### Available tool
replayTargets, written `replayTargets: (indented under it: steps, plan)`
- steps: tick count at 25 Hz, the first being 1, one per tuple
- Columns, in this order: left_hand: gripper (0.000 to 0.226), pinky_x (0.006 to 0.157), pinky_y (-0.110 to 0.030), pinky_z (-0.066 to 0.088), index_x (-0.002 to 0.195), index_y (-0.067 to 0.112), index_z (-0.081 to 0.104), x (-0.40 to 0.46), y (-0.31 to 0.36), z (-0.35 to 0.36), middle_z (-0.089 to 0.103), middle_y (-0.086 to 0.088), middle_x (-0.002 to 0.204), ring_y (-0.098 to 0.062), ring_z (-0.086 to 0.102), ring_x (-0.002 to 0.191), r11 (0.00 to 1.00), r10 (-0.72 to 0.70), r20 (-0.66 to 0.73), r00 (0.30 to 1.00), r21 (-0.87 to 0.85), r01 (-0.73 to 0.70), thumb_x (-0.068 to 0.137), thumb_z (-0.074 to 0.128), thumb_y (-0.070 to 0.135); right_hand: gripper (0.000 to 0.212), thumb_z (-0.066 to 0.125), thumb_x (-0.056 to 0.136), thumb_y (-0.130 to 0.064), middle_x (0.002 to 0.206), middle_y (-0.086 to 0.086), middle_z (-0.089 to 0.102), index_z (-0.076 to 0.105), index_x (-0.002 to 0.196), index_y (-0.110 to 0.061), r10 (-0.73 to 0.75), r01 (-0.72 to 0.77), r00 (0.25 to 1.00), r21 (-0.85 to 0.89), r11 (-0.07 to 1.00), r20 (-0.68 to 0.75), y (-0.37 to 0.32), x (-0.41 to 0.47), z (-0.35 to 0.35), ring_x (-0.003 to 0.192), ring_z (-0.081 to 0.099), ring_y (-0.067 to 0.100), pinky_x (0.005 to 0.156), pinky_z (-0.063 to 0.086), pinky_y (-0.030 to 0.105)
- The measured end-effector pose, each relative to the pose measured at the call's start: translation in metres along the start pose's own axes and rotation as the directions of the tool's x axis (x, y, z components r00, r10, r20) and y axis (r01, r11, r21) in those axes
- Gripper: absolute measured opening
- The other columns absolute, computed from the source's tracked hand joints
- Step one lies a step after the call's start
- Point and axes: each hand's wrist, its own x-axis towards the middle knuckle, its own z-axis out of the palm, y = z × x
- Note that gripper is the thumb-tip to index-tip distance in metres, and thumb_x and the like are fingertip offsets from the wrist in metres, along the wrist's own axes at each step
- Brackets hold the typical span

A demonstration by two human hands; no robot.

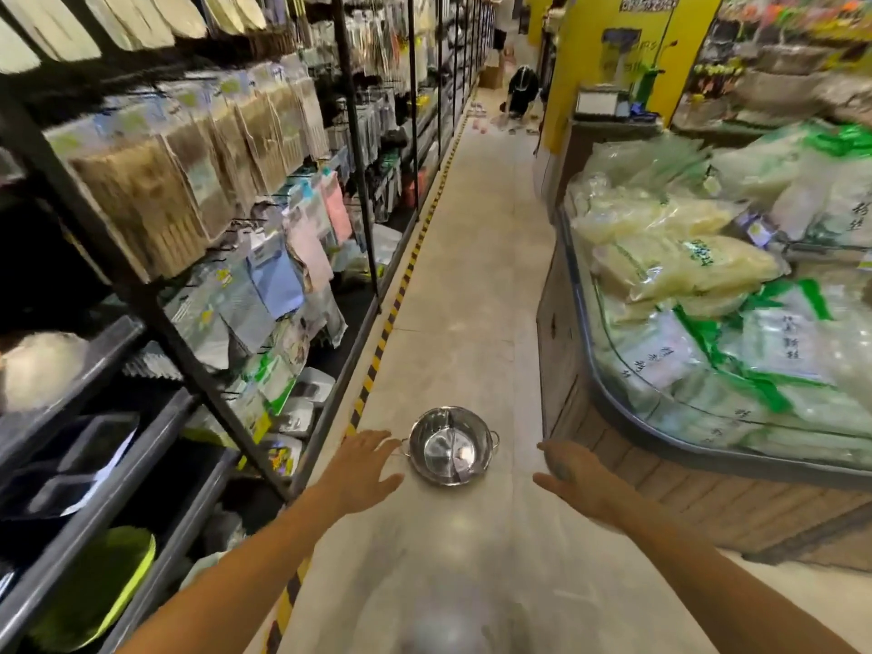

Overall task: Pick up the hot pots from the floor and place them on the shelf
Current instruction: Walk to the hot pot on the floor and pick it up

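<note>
Shiny steel divided hot pot sits on the floor between two empty hands with fingers spread.

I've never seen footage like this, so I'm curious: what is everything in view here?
pot: one, shiny steel, divided inside, on the floor between the hands
floor: pale tile aisle
tape: yellow-black stripe, along the shelf foot
shelf: dark metal, left, hung with packets
bags: many, clear with green print, heaped in the bin at right
pillar: one, yellow, far right of aisle
left hand: open, beside the pot's left handle
right hand: open, right of the pot, apart from it
</note>
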Motion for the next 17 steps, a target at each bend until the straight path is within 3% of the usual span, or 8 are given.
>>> replayTargets:
  steps: [4, 10, 13, 17]
  plan:
    - [0.067, 0.121, -0.037, 0.016, 0.154, 0.023, 0.029, 0.103, -0.041, -0.008, 0.022, -0.002, 0.164, -0.022, 0.019, 0.15, 0.999, -0.017, 0.057, 0.998, -0.033, 0.018, 0.097, 0.041, 0.057, 0.065, 0.056, 0.097, -0.05, 0.154, 0.004, 0.045, 0.042, 0.151, -0.016, 0.055, -0.055, 0.998, 0.025, 0.998, 0.004, 0.019, 0.097, -0.027, 0.14, 0.041, 0.021, 0.116, 0.03, 0.031]
    - [0.067, 0.122, -0.036, 0.013, 0.155, 0.023, 0.027, 0.254, -0.082, 0.021, 0.019, 0.0, 0.165, -0.02, 0.016, 0.151, 0.992, -0.071, 0.08, 0.994, -0.102, 0.079, 0.098, 0.04, 0.057, 0.067, 0.052, 0.098, -0.052, 0.158, 0.003, 0.04, 0.036, 0.154, -0.018, 0.049, -0.055, 0.991, 0.05, 0.997, 0.124, 0.077, 0.286, -0.035, 0.144, 0.036, 0.022, 0.116, 0.028, 0.033]
    - [0.068, 0.123, -0.035, 0.011, 0.156, 0.022, 0.024, 0.33, -0.102, 0.053, 0.017, 0.0, 0.165, -0.02, 0.014, 0.152, 0.967, -0.166, 0.12, 0.979, -0.173, 0.185, 0.099, 0.041, 0.054, 0.067, 0.055, 0.097, -0.051, 0.157, 0.005, 0.041, 0.038, 0.153, -0.018, 0.062, -0.079, 0.979, 0.082, 0.994, 0.193, 0.114, 0.392, -0.019, 0.143, 0.037, 0.023, 0.117, 0.031, 0.038]
    - [0.068, 0.122, -0.033, 0.017, 0.154, 0.021, 0.031, 0.404, -0.124, 0.128, 0.025, -0.001, 0.163, -0.02, 0.022, 0.15, 0.893, -0.282, 0.153, 0.947, -0.319, 0.318, 0.096, 0.053, 0.049, 0.064, 0.065, 0.095, -0.039, 0.151, 0.006, 0.048, 0.042, 0.15, -0.017, 0.139, -0.167, 0.967, 0.118, 0.979, 0.213, 0.165, 0.485, 0.035, 0.137, 0.044, 0.025, 0.112, 0.033, 0.033]
